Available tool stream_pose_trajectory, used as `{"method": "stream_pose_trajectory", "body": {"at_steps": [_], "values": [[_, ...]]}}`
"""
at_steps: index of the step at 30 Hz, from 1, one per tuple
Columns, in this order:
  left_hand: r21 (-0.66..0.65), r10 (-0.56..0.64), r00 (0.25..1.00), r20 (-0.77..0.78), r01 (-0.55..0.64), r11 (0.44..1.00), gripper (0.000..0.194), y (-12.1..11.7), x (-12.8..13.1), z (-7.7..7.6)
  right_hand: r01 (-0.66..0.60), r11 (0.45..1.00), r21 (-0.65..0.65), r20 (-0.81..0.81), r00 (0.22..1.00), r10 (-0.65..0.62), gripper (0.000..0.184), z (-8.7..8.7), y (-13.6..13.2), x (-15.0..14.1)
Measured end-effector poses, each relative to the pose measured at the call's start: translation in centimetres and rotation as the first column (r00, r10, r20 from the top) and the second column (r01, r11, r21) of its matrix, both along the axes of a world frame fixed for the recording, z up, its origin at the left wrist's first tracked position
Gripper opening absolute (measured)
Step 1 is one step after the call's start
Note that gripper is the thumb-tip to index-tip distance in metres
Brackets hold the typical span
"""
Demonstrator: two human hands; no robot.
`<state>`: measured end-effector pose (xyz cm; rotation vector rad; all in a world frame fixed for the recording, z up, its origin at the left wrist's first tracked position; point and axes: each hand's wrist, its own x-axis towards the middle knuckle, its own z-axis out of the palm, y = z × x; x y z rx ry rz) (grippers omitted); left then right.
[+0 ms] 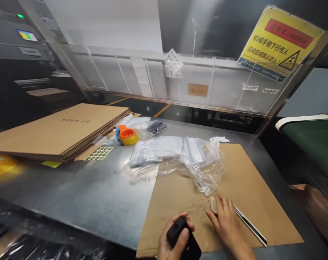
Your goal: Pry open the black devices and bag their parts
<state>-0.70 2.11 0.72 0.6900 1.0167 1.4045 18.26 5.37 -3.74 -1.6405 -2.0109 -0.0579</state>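
My left hand (167, 240) is closed around a black block-shaped object (184, 240), its thumb pressed on the near face. To its right, my right hand (227, 220) rests low over a sheet of brown cardboard (263, 202). Its fingers are bent against a small flat beige piece (213, 205), whose far side is hidden under them. A long thin strip (252, 226), dark with pale edges, lies beside that hand on the cardboard. Scuffed, wrinkled marks show on the cardboard between the hands. Beyond them, clear plastic bags (207, 162) with white packets (169, 147) overlap the cardboard's far edge.
The metal table (104, 202) carries a stack of flat cardboard (58, 126) at left, a sheet of round stickers (99, 154) and an orange-and-yellow tape dispenser (128, 135). A framed panel with a yellow warning sign (281, 43) stands behind. A green conveyor belt (312, 144) is at right.
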Motion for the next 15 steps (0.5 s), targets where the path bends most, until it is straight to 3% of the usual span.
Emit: {"method": "stream_pose_trajectory", "body": {"at_steps": [2,4,6,9,12,15], "values": [[0.070,-0.040,0.990,-0.136,0.050,0.996,0.038,-0.8,-0.4,-0.3,0.056,0.998,-0.036,0.047,0.997,-0.054,0.036,-0.9,0.8,0.4],[0.126,-0.053,0.967,-0.248,0.087,0.988,0.036,-1.6,-0.7,-0.6,0.011,0.997,-0.073,0.040,0.999,-0.008,0.031,-0.9,0.9,0.5],[0.164,-0.053,0.934,-0.353,0.118,0.980,0.032,-2.1,-1.1,-0.9,-0.067,0.992,-0.104,-0.018,0.998,0.066,0.029,0.4,0.1,0.4],[0.163,-0.046,0.863,-0.503,0.147,0.976,0.024,-2.5,-1.4,-1.2,-0.237,0.964,-0.119,-0.231,0.951,0.206,0.034,3.6,-2.1,-0.7],[0.188,-0.052,0.796,-0.602,0.204,0.961,0.018,-2.6,-1.8,-1.0,-0.501,0.865,-0.041,-0.362,0.814,0.454,0.046,6.2,-4.5,-3.0],[0.238,-0.096,0.769,-0.633,0.311,0.920,0.017,-2.7,-2.3,-0.6,-0.601,0.799,0.023,-0.359,0.741,0.568,0.049,6.8,-5.6,-5.2]]}}
